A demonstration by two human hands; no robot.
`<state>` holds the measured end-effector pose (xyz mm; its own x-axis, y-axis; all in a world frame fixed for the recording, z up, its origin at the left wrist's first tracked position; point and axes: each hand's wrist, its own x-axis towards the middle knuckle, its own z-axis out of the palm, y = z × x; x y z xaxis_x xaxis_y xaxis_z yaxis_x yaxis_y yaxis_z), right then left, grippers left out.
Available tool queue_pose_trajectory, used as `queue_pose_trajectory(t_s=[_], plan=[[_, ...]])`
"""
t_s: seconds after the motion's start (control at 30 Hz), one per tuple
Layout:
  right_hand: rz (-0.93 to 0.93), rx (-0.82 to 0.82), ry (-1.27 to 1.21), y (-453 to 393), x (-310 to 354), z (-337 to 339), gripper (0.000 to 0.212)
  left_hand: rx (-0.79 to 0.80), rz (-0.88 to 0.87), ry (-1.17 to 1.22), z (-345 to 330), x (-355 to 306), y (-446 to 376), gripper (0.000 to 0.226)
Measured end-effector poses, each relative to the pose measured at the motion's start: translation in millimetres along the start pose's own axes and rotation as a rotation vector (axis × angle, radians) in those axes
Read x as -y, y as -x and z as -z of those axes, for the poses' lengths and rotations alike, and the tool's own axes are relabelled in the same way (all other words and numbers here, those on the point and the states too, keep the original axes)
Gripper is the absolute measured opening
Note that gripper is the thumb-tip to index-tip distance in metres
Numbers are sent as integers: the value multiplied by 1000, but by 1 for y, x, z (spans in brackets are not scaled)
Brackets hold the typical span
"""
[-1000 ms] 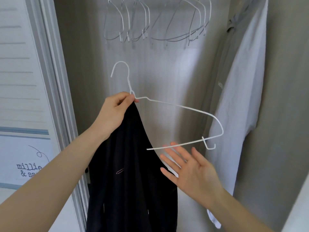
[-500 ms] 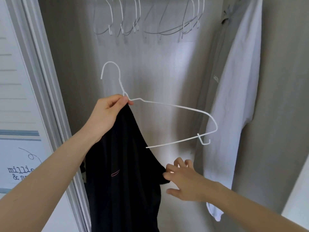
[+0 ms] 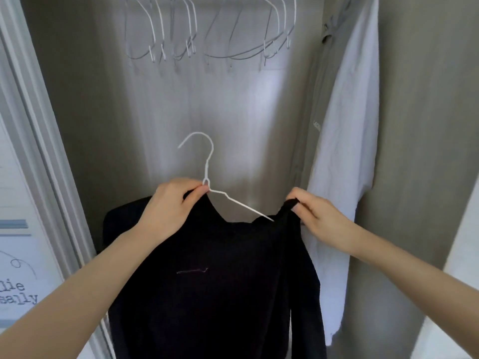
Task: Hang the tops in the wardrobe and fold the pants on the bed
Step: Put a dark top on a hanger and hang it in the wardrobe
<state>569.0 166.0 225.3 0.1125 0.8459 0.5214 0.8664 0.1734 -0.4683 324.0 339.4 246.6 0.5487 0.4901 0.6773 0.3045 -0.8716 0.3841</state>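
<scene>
- Head view: the left hand (image 3: 172, 208) pinches the white hanger (image 3: 207, 177) at the base of its hook, thumb and fingertips closed on the wire together with the neckline of the black top (image 3: 207, 294).
- The left grip is therefore clenched on both hanger and cloth at one spot.
- The right hand (image 3: 317, 216) has its fingers curled round the shoulder edge of the top, holding a fold of cloth raised at the hanger's right end.
- The hanger stands with its hook upward and free in the air, below the rail; its right arm slopes down and goes under the black cloth near the right hand.
- The hanger's left arm is hidden behind the left hand and the cloth.
- The top hangs down in front of the person, between the two forearms, inside the open wardrobe (image 3: 90, 112); a small pale mark shows on its front.
- Bare hangers (image 3: 207, 35) hang in a row at the upper edge, well above the held one.
- A white shirt (image 3: 347, 151) hangs to the right, just beside the right hand.
- A white door frame (image 3: 39, 151) runs down the left side, with a printed sign (image 3: 18, 294) beyond it.
</scene>
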Motion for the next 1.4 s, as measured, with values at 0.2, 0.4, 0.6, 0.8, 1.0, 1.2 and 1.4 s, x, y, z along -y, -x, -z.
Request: queue_pose_trajectory(t_s=[0.2,0.4,0.6,0.8,1.0,1.2,1.4], plan=[[-137,-280,-264,-13,5,12,23,-6,-92,32,-7,-19,-15,26],[-12,-182,-31,-14,18,40,20,-48,-40,90,-2,-15,-17,34],[17,-107,111,-16,34,19,16,43,-171,56,-24,-47,-21,17],[-66,-326,-94,-12,18,46,25,50,-22,73,4,-11,-34,14],[-134,-94,-25,-9,3,57,14,-158,65,59,17,4,-35,8],[-241,-20,-26,-6,-12,71,4,-235,115,56,26,9,-34,8],[-327,135,-319,2,9,64,43,-252,95,46,25,4,-41,6]])
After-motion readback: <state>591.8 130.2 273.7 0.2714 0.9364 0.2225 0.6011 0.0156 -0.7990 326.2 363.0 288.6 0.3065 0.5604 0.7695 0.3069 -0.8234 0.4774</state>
